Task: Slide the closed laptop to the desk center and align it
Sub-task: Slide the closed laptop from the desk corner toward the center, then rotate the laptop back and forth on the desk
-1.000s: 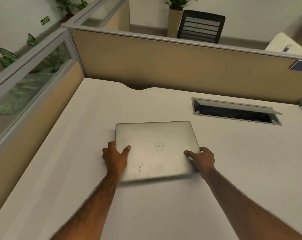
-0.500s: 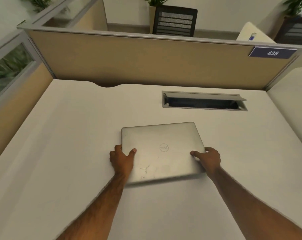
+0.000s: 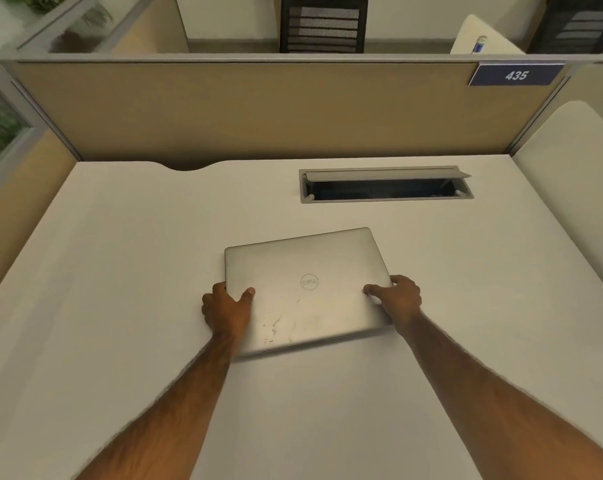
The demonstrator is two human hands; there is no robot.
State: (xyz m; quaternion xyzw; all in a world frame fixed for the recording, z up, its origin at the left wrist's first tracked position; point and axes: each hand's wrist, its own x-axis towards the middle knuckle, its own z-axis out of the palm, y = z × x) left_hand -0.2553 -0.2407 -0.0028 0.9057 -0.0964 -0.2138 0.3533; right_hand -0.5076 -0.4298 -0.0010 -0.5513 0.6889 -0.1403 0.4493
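A person's left hand [image 3: 228, 308] clamps the left edge of a closed silver laptop [image 3: 307, 289] on a pale desk [image 3: 120, 271], thumb pressed on the lid and fingers curled around the side. The laptop lies flat near the desk's middle, now skewed counterclockwise, its far right corner pointing toward 1 o'clock; half a second earlier its far edge ran closer to parallel with the tan partition [image 3: 258, 109]. The lid's round logo sits at its centre, with scuff marks toward 7 o'clock of it. The right hand [image 3: 398, 299] grips the laptop's right edge the same way, thumb on top, fingers wrapped over the side. At 1 o'clock from the laptop, well apart from it, an open cable hatch [image 3: 385, 185] is set into the desk. Compared with the earlier view, the blue plate reading 435 [image 3: 516, 75] sits lower in frame at the partition's right end.
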